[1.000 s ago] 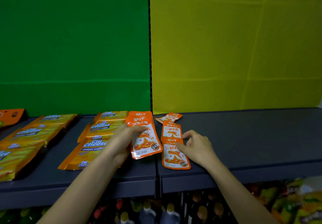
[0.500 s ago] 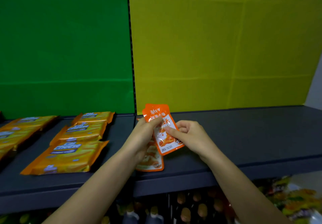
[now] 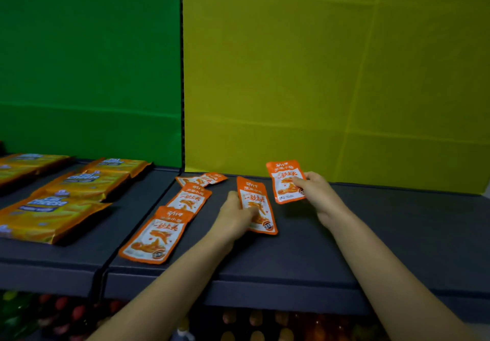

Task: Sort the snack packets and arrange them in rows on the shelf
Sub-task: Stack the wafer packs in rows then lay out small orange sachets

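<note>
Cal Cheese wafer packs (image 3: pixel 50 216) sit on the L section of the dark grey shelf (image 3: pixel 397 234): 3 in a front-to-back column, plus more at the L frame edge, cut off, count unclear. Green back panel (image 3: pixel 90 62) behind them; yellow back panel (image 3: pixel 318 62) behind the R section, black seam btwn the two.

Orange snack sachets: 5 total. 3 lie flat in a slanted column just R of the shelf seam. Front sachet (image 3: pixel 156 234) is near the shelf lip, middle sachet (image 3: pixel 189 198) overlaps w/ its top edge, and back sachet (image 3: pixel 202 179) is turned sideways near the yellow panel.

Left hand (image 3: pixel 236 216) grips the 4th sachet (image 3: pixel 252 192) by its L edge, thumb across the print. Its lower end is down at the shelf surface; contact can't be told. Right hand (image 3: pixel 318 194) pinches the 5th sachet (image 3: pixel 282 179) at its R edge, holding it upright off the shelf, in front of the yellow panel's lower edge. 4th and 5th are side by side, near but apart. Both forearms bare.

Below the shelf: blurred bottles (image 3: pixel 254 319), too dim to count.
</note>
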